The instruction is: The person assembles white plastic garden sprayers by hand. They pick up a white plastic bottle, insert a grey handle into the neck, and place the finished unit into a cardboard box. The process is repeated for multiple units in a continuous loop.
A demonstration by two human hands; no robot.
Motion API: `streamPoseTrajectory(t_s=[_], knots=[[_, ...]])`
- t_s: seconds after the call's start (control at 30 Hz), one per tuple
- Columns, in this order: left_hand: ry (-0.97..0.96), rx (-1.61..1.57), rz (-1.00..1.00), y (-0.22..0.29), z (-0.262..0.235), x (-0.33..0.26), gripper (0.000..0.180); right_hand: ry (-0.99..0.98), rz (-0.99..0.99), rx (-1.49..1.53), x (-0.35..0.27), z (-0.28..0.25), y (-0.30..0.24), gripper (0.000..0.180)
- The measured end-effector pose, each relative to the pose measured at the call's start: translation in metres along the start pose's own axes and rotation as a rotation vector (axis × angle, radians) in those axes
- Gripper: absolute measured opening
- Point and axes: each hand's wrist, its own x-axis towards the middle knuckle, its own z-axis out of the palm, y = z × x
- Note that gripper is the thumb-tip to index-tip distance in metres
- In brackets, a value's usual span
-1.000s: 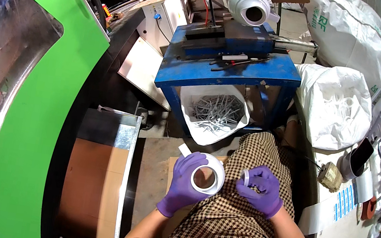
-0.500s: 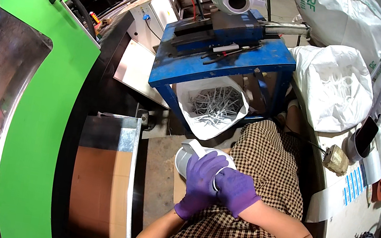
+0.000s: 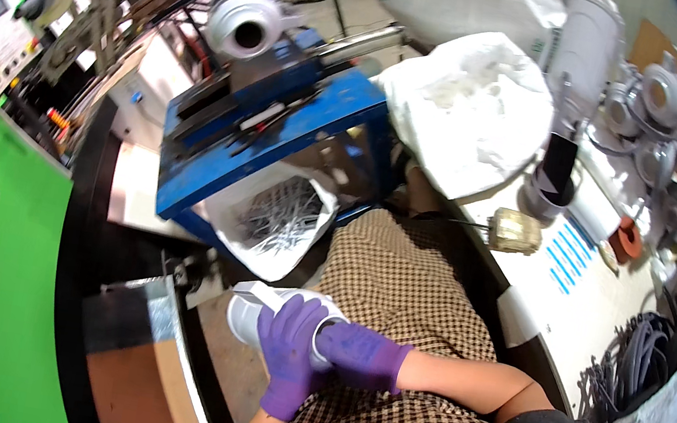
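Note:
In my lap area I hold a pale grey plastic pipe fitting (image 3: 246, 318) with a squared white lug on its upper side. My left hand (image 3: 290, 350), in a purple glove, is closed round its body, fingers laid over the top. At the fitting's round open end is my right hand (image 3: 360, 357), also gloved in purple. Its fingers are curled at the rim and partly inside the opening, so anything in them is hidden. Beyond the fitting, a white sack (image 3: 268, 264) of thin grey plastic pieces stands under a blue metal table (image 3: 183, 187).
Another pale fitting (image 3: 231, 22) sits above the blue table. On the right, a bench (image 3: 479, 220) carries a large white sack (image 3: 461, 111), a grey cup (image 3: 549, 196), a yellowish block (image 3: 515, 232) and several fittings (image 3: 665, 95). An open carton (image 3: 137, 392) and green machine (image 3: 15, 267) are left.
My view has swung to the right, so the surroundings sit further left. Both hands stay on the fitting; my right fingers now reach more into its open end.

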Motion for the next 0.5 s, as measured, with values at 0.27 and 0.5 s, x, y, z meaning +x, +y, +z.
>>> streamPoseTrajectory(t_s=[0.27, 0.5], knots=[[0.092, 0.158, 0.643, 0.014, -0.015, -0.003, 0.031, 0.760, 0.020, -0.348, -0.153, -0.119, -0.017, 0.024], [-0.116, -0.133, 0.835, 0.023, 0.052, 0.037, 0.043, 1.134, 0.817, -0.674, -0.286, -0.145, 0.064, 0.033]])
